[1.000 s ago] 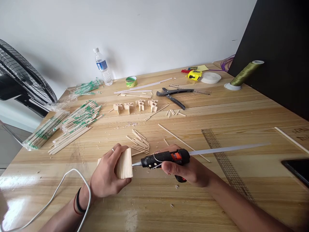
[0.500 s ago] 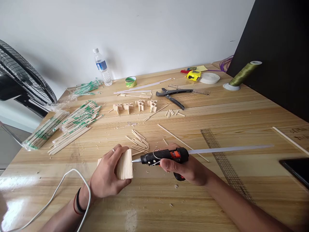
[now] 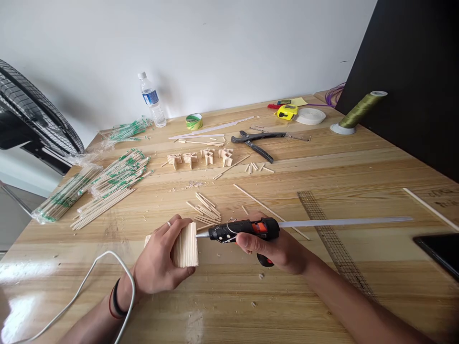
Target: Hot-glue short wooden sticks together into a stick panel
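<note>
My left hand [image 3: 159, 258] is closed around a block of wooden sticks [image 3: 185, 246] joined side by side, its ribbed face turned up. My right hand [image 3: 268, 248] grips a black glue gun [image 3: 229, 231] with a long translucent glue stick [image 3: 344, 221] poking out of its back. The gun's metal nozzle meets the block's right edge near the top; whether it touches or just hovers I cannot tell. Behind the block lies a pile of short cut sticks [image 3: 206, 210]. Farther back stands a row of several small stick assemblies [image 3: 207, 156].
Bundles of sticks [image 3: 118, 174] in plastic lie left, near a fan [image 3: 32, 105]. A white cable [image 3: 82, 291] loops over my left wrist. Cutters [image 3: 256, 141], a tape measure [image 3: 287, 112], a bottle [image 3: 152, 100] and a thread spool [image 3: 362, 112] stand behind. A ruler [image 3: 333, 239] lies right.
The glue gun and block have barely shifted; the nozzle sits slightly higher along the block's right edge. Both hands keep their grip.
</note>
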Action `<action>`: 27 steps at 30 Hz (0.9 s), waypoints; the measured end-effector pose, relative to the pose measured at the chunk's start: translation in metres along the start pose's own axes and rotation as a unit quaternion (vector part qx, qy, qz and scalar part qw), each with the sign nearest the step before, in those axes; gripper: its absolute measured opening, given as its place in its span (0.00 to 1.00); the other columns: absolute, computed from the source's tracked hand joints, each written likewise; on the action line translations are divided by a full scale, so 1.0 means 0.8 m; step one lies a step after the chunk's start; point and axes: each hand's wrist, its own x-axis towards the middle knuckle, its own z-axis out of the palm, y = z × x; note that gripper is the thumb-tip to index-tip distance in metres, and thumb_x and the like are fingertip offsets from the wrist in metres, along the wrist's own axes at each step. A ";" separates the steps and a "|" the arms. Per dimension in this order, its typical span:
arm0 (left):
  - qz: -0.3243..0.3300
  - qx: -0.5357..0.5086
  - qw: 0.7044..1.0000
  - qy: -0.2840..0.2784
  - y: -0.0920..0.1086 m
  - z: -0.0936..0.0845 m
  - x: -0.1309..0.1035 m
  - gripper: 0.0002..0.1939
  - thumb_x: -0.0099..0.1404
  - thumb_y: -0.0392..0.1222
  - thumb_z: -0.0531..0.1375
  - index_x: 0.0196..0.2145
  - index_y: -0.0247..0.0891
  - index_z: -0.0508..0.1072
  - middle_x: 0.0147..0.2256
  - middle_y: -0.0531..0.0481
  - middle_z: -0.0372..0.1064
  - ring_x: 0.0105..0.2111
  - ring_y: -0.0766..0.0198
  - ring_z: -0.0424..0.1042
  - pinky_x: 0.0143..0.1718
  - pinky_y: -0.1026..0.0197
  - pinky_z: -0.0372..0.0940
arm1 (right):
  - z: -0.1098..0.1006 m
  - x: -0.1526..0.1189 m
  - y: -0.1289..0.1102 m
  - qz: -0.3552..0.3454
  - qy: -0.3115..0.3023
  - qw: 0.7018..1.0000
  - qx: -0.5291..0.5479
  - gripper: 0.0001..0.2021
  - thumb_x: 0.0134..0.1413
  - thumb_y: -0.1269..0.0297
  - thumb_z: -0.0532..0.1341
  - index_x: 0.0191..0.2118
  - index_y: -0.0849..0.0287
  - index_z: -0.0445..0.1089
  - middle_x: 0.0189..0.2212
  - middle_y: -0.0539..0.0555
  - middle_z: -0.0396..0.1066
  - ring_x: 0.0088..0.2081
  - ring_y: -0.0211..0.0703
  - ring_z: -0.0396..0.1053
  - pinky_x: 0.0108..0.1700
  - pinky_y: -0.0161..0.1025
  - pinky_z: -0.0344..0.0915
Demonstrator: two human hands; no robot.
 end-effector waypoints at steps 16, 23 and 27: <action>0.000 0.005 1.000 -0.007 0.000 0.002 0.000 0.30 0.57 0.38 0.64 0.56 0.43 0.62 0.45 0.47 0.69 0.39 0.54 0.72 0.42 0.53 0.69 | 0.002 0.004 -0.008 -0.012 -0.002 0.999 0.040 0.30 0.61 0.33 0.60 0.23 0.56 0.58 0.19 0.44 0.50 0.23 0.36 0.50 0.26 0.39 0.47; 0.002 0.005 1.000 -0.013 0.001 0.002 0.000 0.30 0.57 0.37 0.64 0.57 0.43 0.61 0.45 0.48 0.69 0.40 0.54 0.72 0.41 0.54 0.68 | 0.002 0.005 -0.008 -0.023 0.001 0.999 0.034 0.30 0.63 0.36 0.59 0.22 0.55 0.56 0.19 0.44 0.49 0.23 0.35 0.50 0.27 0.39 0.46; 0.004 0.000 1.000 -0.015 0.000 0.002 0.001 0.29 0.58 0.37 0.64 0.56 0.44 0.61 0.44 0.49 0.68 0.39 0.55 0.71 0.40 0.55 0.67 | 0.002 0.005 -0.009 -0.024 -0.002 0.999 0.036 0.30 0.63 0.36 0.59 0.22 0.55 0.54 0.19 0.43 0.48 0.23 0.34 0.48 0.26 0.39 0.45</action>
